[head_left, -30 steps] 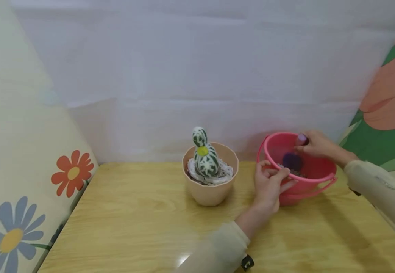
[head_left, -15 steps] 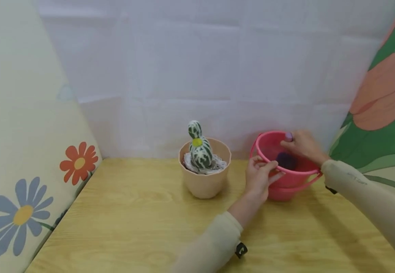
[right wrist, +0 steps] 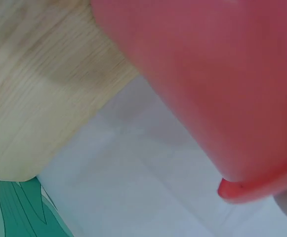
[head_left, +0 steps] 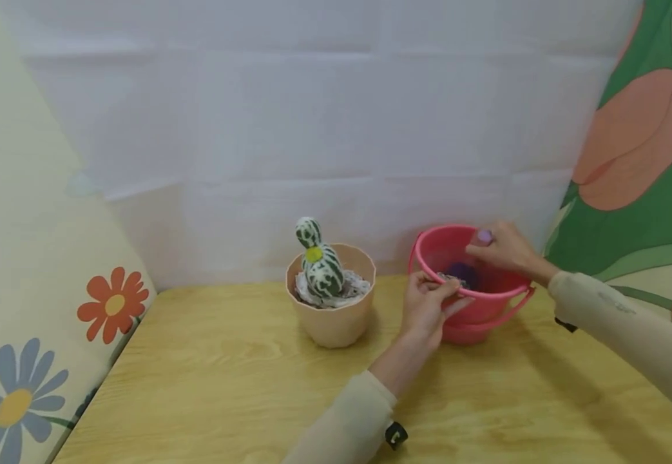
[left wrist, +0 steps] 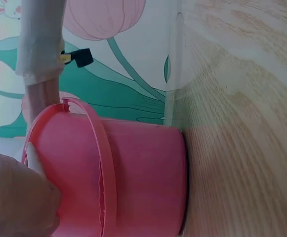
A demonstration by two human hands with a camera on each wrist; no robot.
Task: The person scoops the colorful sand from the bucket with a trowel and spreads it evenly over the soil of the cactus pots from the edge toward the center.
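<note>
A pink bucket [head_left: 469, 334] stands upright at the back right of the table. My left hand [head_left: 422, 309] pinches its near-left rim, thumb on the inside edge and fingers against the outer wall. Over the bucket's far-right side, my right hand [head_left: 508, 248] grips the lilac handle of a small purple shovel [head_left: 484, 238]. Its dark, rounded blade reaches down into loose grey granular stuff [head_left: 450, 278] in the bucket; the tip is hidden. Side on in the left wrist view is the bucket wall [left wrist: 143, 173]. The right wrist view mostly shows the bucket's outside [right wrist: 217, 74], not the shovel.
Left of the bucket stands a peach flowerpot [head_left: 336, 327] with a green-and-white cactus figure [head_left: 324, 274] on whitish crumpled filling. The bucket's pink carrying handle [head_left: 504, 319] hangs down in front. A white sheet [head_left: 289, 116] backs the wooden table [head_left: 225, 374].
My right hand has moved slightly inward over the bucket, and the shovel's blade has shifted within it. The left hand keeps its hold on the rim. The head view has shifted a little.
</note>
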